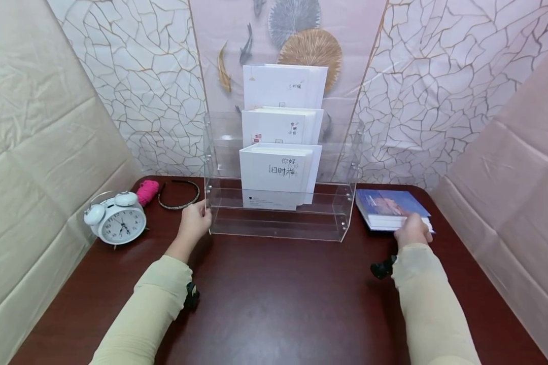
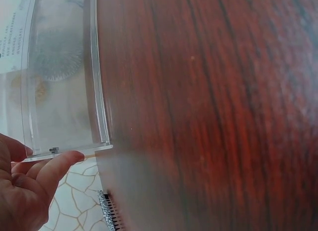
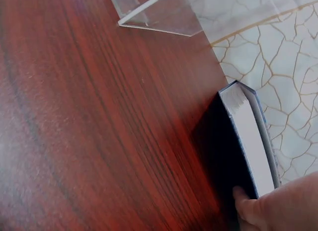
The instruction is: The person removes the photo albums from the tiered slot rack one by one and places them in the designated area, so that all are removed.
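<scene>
A clear acrylic rack (image 1: 276, 231) stands at the back middle of the table, with white books in its tiers; the front one is a white book (image 1: 265, 175) with black lettering. My left hand (image 1: 194, 221) pinches the rack's left side panel; in the left wrist view, the thumb and fingers lie on either side of the panel's edge (image 2: 69, 155). To the right of the rack is a thick blue book (image 1: 385, 200). My right hand (image 1: 412, 231) grips its near right corner. In the right wrist view, the white page block (image 3: 251, 136) shows, while most fingers are hidden.
On the left are a white twin-bell alarm clock (image 1: 121, 223), a pink bundle of yarn (image 1: 147, 192) and a dark headband (image 1: 178, 207). Patterned cloth (image 1: 155, 91) hangs behind the table, and beige cloth (image 1: 520, 167) stands along both sides.
</scene>
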The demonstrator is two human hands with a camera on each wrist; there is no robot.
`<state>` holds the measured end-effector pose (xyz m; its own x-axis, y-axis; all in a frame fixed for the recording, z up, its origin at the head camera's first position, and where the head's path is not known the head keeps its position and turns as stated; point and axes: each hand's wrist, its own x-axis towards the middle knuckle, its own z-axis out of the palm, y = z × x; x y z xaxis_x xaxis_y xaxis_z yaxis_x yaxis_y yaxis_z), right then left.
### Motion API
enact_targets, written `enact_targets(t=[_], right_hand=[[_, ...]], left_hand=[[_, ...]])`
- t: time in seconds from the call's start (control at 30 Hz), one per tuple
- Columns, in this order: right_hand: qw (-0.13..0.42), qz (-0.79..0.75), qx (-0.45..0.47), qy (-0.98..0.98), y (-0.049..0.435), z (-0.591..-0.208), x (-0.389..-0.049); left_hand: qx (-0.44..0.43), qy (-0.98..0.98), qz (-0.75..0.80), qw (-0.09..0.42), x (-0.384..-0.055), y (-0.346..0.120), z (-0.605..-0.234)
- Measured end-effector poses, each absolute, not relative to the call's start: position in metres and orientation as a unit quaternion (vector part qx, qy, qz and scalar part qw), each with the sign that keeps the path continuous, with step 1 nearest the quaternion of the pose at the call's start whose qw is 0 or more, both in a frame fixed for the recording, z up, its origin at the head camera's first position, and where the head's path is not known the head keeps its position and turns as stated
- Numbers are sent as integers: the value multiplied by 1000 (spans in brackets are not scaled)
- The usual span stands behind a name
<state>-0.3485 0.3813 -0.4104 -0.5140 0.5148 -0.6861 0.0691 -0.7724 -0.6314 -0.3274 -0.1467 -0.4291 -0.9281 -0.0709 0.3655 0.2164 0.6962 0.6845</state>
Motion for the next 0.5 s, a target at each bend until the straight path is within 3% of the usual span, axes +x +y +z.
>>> enact_targets(t=[0.5], right_hand=[[104, 776, -459, -420, 368, -408, -337]], left_hand=[[-41, -901, -388, 189, -326, -147, -428]])
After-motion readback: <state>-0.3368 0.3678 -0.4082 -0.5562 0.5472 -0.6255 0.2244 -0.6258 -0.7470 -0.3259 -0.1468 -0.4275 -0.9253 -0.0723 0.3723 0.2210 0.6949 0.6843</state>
